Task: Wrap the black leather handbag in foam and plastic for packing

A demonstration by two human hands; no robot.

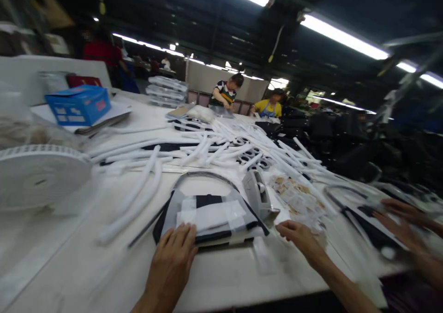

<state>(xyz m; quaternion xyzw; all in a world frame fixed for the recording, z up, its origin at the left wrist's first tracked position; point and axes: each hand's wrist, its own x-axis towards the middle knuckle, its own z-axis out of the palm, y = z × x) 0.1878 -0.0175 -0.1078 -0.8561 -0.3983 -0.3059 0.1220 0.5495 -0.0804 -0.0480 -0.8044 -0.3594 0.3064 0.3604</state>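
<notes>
A black bag [207, 237] with a looped handle [207, 174] lies on the table in front of me. Clear tape strips hold a white wrapping sheet [214, 215] on top of it. My left hand [176, 253] rests on the bag's near left edge, fingers stretched out. Just behind the bag's right side stands a grey tape dispenser [256, 193]. Close to the dispenser's front end is my right hand [301, 239], thumb and fingers pinched together. Whatever they pinch, if anything, is too small to make out.
White foam tubes [214, 151] are strewn across the table [228, 280]. Right of the dispenser are small clear packets [297, 195]. A white fan [41, 179] and a blue box [78, 104] stand left. A co-worker's hands [404, 225] handle another bag [367, 225] at right.
</notes>
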